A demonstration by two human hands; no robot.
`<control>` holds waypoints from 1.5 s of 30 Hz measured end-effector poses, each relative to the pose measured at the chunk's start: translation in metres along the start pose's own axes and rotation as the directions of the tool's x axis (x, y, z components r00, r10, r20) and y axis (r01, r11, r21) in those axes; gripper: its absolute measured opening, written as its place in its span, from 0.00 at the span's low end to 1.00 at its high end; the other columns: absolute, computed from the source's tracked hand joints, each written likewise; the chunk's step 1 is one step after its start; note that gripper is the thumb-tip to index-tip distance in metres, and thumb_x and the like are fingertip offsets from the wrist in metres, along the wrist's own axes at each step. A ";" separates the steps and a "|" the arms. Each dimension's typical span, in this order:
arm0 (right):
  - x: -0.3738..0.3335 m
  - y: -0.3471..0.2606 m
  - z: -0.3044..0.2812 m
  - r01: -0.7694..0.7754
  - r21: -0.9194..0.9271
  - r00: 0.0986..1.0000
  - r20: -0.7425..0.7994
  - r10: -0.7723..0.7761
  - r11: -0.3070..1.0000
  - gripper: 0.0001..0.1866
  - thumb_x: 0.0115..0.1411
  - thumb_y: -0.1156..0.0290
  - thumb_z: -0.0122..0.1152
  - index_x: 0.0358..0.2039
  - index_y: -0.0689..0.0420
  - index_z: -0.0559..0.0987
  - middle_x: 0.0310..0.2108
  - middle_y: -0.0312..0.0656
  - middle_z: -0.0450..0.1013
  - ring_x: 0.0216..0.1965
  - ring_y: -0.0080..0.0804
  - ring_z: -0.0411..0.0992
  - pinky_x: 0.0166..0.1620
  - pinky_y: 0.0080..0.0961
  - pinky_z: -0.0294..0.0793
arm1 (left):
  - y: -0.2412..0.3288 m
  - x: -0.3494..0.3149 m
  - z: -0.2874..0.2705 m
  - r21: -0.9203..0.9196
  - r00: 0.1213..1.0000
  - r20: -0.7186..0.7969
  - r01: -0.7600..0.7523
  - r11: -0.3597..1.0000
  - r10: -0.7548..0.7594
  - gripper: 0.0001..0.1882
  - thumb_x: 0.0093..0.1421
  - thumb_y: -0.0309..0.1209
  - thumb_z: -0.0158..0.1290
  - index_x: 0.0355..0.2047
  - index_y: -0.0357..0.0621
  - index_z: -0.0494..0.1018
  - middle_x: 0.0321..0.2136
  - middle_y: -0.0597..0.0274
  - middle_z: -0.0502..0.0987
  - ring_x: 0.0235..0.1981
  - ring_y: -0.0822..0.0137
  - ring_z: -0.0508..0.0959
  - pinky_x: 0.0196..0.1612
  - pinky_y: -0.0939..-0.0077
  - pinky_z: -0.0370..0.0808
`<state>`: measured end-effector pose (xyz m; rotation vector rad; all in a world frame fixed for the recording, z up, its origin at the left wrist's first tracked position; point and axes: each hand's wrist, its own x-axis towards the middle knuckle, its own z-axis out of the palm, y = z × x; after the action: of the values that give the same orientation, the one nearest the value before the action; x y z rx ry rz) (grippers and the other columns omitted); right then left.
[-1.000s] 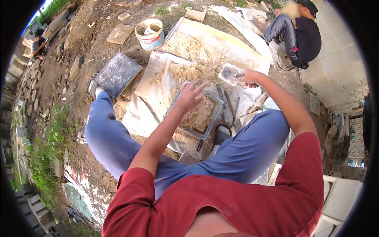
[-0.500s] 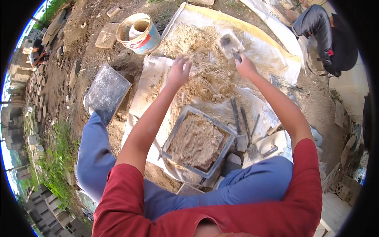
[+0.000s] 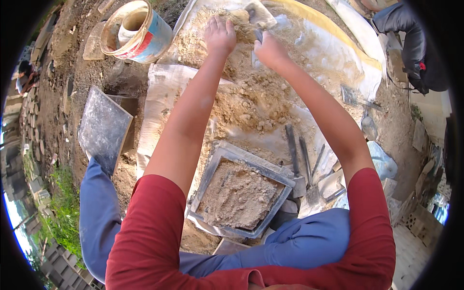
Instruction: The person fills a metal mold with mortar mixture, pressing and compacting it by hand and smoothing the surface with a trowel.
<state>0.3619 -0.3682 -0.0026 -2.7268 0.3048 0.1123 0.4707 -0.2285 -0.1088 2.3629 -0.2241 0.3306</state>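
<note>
Worked over a broad pale sheet (image 3: 372, 84) edged in yellow on its far right, laid on rough earthen ground (image 3: 75, 72) and strewn with sand (image 3: 246, 106). Looked loose and crumbly, with small lumps mixed in; would probably have slid easily off a tilted blade, and suited scooping from beneath better than pinching.

Had close by, on the near side of the sheet, a square grey frame (image 3: 256, 169) filled with a coarse, uneven mound of similar sand. Seemed stiff and, so loaded, likely heavy; offered its best hold at two opposite sides of the rim, kept level against spilling.

Showed at far left, just beside the sheet, a blue, white and red bucket (image 3: 157, 36) with a smaller pale pot (image 3: 126, 35) inside; gave no clear view of any contents in the pot.

Held a flat-bladed trowel (image 3: 262, 17) by its grip in the right hand (image 3: 270, 50), with fingers wrapped closed, at the far side of the sand. Appeared rigid and fairly light, surest to hold by that handle.

Held nothing visible in the left hand (image 3: 220, 35), flattened with fingers extended over the far sand; could not tell whether touching.
</note>
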 end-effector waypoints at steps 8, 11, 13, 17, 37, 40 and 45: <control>-0.030 -0.021 -0.003 -0.355 0.780 0.917 0.397 0.031 0.516 0.10 0.71 0.63 0.54 0.42 0.56 0.70 0.23 0.31 0.65 0.16 0.21 0.62 0.17 0.26 0.62 | 0.013 0.007 -0.015 -0.073 0.977 0.198 -0.070 0.995 0.084 0.39 0.75 0.53 0.21 0.74 0.32 0.47 0.75 0.40 0.44 0.77 0.48 0.43 0.77 0.59 0.41; -0.052 -0.004 -0.016 -0.325 0.797 0.923 0.385 -0.014 0.510 0.09 0.71 0.62 0.55 0.40 0.54 0.70 0.22 0.27 0.63 0.15 0.18 0.59 0.16 0.23 0.59 | 0.026 -0.006 -0.044 -0.222 0.960 0.242 -0.085 0.971 0.140 0.41 0.75 0.55 0.19 0.75 0.34 0.45 0.76 0.42 0.38 0.78 0.49 0.38 0.77 0.60 0.38; -0.065 0.028 -0.038 -0.332 0.795 0.913 0.406 -0.039 0.508 0.09 0.72 0.62 0.55 0.39 0.53 0.69 0.21 0.27 0.62 0.14 0.17 0.59 0.16 0.23 0.59 | 0.057 -0.029 -0.060 -0.305 0.937 0.302 -0.082 0.949 0.178 0.41 0.75 0.56 0.19 0.75 0.35 0.45 0.77 0.43 0.36 0.78 0.50 0.36 0.77 0.61 0.37; -0.113 0.037 -0.076 -0.297 0.774 0.900 0.423 -0.108 0.559 0.11 0.72 0.61 0.54 0.35 0.52 0.68 0.19 0.28 0.62 0.11 0.15 0.57 0.14 0.20 0.57 | 0.063 -0.088 -0.134 -0.531 0.903 0.306 -0.102 0.841 0.302 0.39 0.75 0.55 0.20 0.76 0.40 0.45 0.77 0.44 0.39 0.78 0.51 0.37 0.77 0.60 0.40; -0.417 0.058 -0.132 0.001 0.564 0.735 0.560 -0.383 0.826 0.18 0.69 0.56 0.60 0.48 0.58 0.77 0.29 0.38 0.73 0.30 0.27 0.69 0.37 0.28 0.69 | 0.117 -0.452 -0.304 -0.579 0.977 0.211 0.114 0.807 0.013 0.41 0.76 0.55 0.20 0.73 0.30 0.50 0.74 0.42 0.52 0.76 0.51 0.49 0.76 0.59 0.42; -0.438 0.047 -0.126 0.185 0.511 0.771 0.454 -0.446 0.840 0.18 0.68 0.56 0.61 0.47 0.58 0.78 0.32 0.44 0.75 0.35 0.35 0.73 0.43 0.33 0.71 | 0.121 -0.473 -0.313 -0.531 0.990 0.138 0.087 0.843 -0.015 0.40 0.76 0.54 0.21 0.73 0.30 0.49 0.74 0.42 0.52 0.76 0.49 0.49 0.76 0.58 0.43; -0.456 0.035 -0.129 0.260 0.398 0.742 0.501 -0.446 0.880 0.18 0.67 0.57 0.60 0.46 0.60 0.78 0.36 0.52 0.77 0.38 0.46 0.76 0.45 0.37 0.72 | 0.117 -0.487 -0.312 -0.400 0.998 0.058 0.059 0.915 -0.039 0.38 0.77 0.51 0.23 0.73 0.29 0.48 0.74 0.41 0.51 0.76 0.47 0.49 0.76 0.56 0.44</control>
<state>-0.0854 -0.3608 0.1581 -2.2446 -0.3593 0.7139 -0.0762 -0.0653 0.0399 1.9661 -0.2311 0.1805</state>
